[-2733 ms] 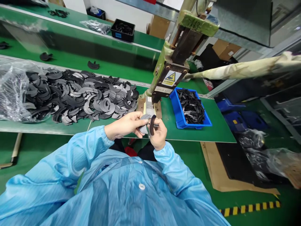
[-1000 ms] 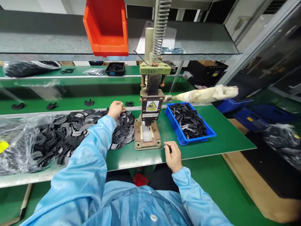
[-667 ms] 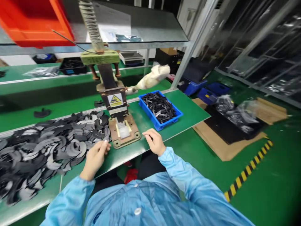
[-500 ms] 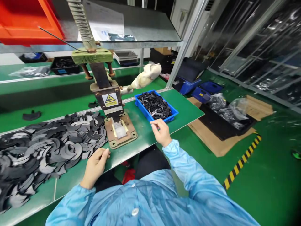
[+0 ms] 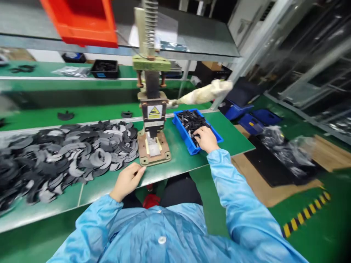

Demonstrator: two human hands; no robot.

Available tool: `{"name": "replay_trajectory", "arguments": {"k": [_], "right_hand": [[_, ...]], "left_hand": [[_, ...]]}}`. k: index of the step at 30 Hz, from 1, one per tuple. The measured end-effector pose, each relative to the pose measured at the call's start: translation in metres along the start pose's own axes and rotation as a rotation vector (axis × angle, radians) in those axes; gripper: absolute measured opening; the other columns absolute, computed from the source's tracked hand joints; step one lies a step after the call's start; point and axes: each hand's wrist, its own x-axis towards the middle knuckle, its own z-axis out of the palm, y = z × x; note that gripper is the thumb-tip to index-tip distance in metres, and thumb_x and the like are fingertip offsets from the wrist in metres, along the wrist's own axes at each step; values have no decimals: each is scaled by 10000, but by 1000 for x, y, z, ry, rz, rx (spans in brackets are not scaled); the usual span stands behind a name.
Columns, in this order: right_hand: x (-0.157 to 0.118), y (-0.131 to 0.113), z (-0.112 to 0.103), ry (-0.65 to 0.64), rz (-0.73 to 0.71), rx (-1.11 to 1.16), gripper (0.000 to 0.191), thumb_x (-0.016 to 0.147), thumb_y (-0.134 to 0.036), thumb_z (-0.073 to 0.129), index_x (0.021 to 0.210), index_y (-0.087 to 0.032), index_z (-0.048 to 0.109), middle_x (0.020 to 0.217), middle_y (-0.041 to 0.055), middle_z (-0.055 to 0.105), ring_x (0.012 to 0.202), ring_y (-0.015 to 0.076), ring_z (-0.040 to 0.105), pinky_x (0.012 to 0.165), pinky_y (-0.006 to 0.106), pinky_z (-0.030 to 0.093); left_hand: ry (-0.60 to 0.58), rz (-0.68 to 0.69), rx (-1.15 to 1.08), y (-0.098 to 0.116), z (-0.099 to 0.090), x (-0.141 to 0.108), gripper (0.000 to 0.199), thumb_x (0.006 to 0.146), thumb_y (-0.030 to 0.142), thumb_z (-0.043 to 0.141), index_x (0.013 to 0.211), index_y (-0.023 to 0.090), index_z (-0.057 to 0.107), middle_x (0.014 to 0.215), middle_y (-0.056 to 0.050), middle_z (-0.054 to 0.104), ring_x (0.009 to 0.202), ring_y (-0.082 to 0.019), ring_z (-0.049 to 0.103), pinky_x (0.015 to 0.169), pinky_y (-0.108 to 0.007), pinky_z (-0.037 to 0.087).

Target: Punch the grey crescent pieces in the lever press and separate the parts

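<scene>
My right hand (image 5: 206,139) reaches over the near edge of a blue tray (image 5: 189,143) filled with small black parts (image 5: 192,120). Its fingers are bent together among the parts, and what they pinch, if anything, is too small to make out. My left hand (image 5: 128,181) rests at the table's front edge, fingers curled, near the base of the hand press (image 5: 154,146). What is inside those curled fingers is hidden. A pale fixture block (image 5: 154,147) sits on the press base. Left of the press lies a wide pile of curved black and grey pieces (image 5: 82,155).
A wrapped press lever (image 5: 203,94) sticks out above the blue tray. An orange bin (image 5: 85,22) sits on the upper shelf. Behind are a small black tray (image 5: 104,69) and loose curved pieces (image 5: 65,115). Bagged parts (image 5: 287,149) lie on cardboard at right.
My right hand has moved from the near edge of the blue tray into its black parts. My left hand stays at the table edge. The view has shifted left.
</scene>
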Motion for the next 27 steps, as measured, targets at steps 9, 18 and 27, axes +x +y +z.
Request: {"name": "replay_trajectory", "arguments": {"k": [9,18,27], "right_hand": [[9,2,-19,117,45,1,138,871,-272,681,988,-202,705,936,100,701,905,243,596,926,443,516],[-59,-98,12,197,-167,336,191,998,-412,659,1068,-235,679,998,50,757,857,173,687,806,359,592],[-113,-178,44,135,-526,624,458,947,-231,746,1358,-324,567,1011,8,821,909,207,752,856,427,608]], "left_hand": [[38,13,-47,2,-1,4,470,1092,497,524,714,233,616,860,-57,676,834,-201,643,826,-321,503],[142,61,-149,0,-2,-1,279,1059,443,628,908,219,696,985,-66,702,876,-185,660,810,-320,540],[247,335,-228,41,-1,-21,323,991,273,784,1296,248,683,1016,-42,681,830,-151,655,739,-308,571]]}}
